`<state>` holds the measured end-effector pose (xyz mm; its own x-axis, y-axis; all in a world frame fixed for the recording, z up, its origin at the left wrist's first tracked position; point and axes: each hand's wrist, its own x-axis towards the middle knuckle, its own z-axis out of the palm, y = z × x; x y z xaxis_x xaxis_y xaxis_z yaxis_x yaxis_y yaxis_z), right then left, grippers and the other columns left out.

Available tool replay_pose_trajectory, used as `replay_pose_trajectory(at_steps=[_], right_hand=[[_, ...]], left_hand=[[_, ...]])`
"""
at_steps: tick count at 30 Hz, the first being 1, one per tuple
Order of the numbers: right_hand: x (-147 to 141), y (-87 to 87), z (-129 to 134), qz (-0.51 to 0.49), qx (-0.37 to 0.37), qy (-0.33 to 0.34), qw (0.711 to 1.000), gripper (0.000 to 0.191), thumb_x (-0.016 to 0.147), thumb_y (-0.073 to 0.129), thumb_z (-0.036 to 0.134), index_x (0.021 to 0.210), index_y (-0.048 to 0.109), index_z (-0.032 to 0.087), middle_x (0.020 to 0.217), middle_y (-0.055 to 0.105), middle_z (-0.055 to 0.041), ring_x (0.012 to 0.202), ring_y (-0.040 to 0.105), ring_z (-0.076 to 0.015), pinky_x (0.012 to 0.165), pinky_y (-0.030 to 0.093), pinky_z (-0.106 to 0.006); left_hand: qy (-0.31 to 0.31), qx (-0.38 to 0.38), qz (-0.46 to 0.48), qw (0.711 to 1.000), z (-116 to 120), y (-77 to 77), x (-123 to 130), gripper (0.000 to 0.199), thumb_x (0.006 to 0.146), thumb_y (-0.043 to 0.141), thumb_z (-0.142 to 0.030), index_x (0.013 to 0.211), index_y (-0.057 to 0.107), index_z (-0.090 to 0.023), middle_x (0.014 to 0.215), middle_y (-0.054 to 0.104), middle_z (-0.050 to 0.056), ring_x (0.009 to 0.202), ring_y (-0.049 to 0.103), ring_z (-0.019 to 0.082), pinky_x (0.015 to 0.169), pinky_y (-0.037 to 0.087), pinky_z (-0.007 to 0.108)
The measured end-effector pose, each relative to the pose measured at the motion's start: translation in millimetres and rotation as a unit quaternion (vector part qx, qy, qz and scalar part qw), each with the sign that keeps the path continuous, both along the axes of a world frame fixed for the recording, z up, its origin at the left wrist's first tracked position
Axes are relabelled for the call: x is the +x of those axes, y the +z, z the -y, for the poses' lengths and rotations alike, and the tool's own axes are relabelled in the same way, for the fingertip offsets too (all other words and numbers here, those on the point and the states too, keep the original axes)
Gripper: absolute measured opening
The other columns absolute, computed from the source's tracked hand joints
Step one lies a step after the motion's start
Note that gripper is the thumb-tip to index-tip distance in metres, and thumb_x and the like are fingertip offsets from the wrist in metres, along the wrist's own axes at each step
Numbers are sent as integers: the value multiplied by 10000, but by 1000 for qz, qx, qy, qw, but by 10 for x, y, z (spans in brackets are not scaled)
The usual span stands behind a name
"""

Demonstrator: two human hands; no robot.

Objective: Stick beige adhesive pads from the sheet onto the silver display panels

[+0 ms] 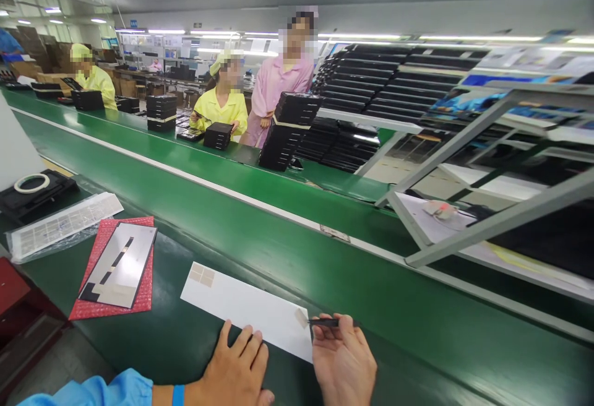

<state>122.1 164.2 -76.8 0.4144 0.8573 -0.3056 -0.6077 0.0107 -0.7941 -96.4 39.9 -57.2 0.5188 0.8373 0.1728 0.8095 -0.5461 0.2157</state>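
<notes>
A long white sheet (pixel 250 301) lies on the green work surface, with several beige squares (pixel 202 274) at its left end. My left hand (pixel 239 362) rests with fingers spread, its fingertips at the sheet's lower edge. In my right hand (pixel 343 356) is a thin black tool (pixel 327 322), pinched between thumb and fingers. The tool's tip points left and meets a small beige piece (pixel 301 317) at the sheet's right end; whether that piece is stuck down I cannot tell. To the left, a silver panel with black strips (pixel 121 263) lies on red bubble wrap (pixel 145 276).
A bagged sheet of squares (pixel 65 225) and a tape roll (pixel 31 183) on a black holder sit at left. Beyond runs a green conveyor (pixel 223 198) with a white rail, stacks of black units (pixel 290 130) and several people. A grey metal frame (pixel 468 140) stands at right.
</notes>
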Motion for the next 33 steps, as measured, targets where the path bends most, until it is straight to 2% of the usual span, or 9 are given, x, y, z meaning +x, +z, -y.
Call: replay_pose_trajectory(at_steps=[5,10,18,25,31,33], right_hand=[[37,-76,-8,11,14,2,1000,675,633,983,495,1013,558,134,918,613,-33,805,639,-140,606,545,-183],[51,-118,-12,27,27,-3,999,682,669,962,533,1032,552,127,906,618,-43,778,639,-141,601,553,-186],[22,-78,-31,23,15,-19,999,787,527,1033,539,986,558,111,908,618,-49,785,639,-143,598,556,-178],[16,-85,-38,22,8,-21,1000,750,559,1024,510,973,543,108,919,623,-61,762,635,-133,604,567,-176],[-7,-37,-35,13,-2,-25,1000,823,452,1048,527,960,551,113,915,627,-58,767,635,-135,612,572,-176],[-14,-23,-33,9,-8,-23,1000,810,462,1044,515,963,551,112,920,629,-63,772,637,-136,619,575,-177]], left_hand=[[17,-33,17,999,13,46,-16,708,1103,364,-534,1672,281,-121,1696,392,185,1584,327,364,1292,132,625],[15,-43,19,999,30,52,-16,707,1098,375,-545,1671,289,-140,1710,357,199,1592,308,387,1284,137,664],[8,-48,20,999,33,49,-13,697,1106,346,-546,1660,305,-127,1714,339,218,1606,283,392,1283,123,689],[13,-30,14,999,41,41,-11,718,1090,407,-531,1677,282,-137,1711,352,205,1600,298,380,1294,130,674],[11,-40,21,999,39,54,-13,697,1101,380,-533,1666,301,-133,1713,349,207,1609,287,380,1293,117,677],[10,-45,22,999,32,55,-14,694,1103,372,-539,1663,306,-134,1714,344,209,1609,287,385,1290,122,681]])
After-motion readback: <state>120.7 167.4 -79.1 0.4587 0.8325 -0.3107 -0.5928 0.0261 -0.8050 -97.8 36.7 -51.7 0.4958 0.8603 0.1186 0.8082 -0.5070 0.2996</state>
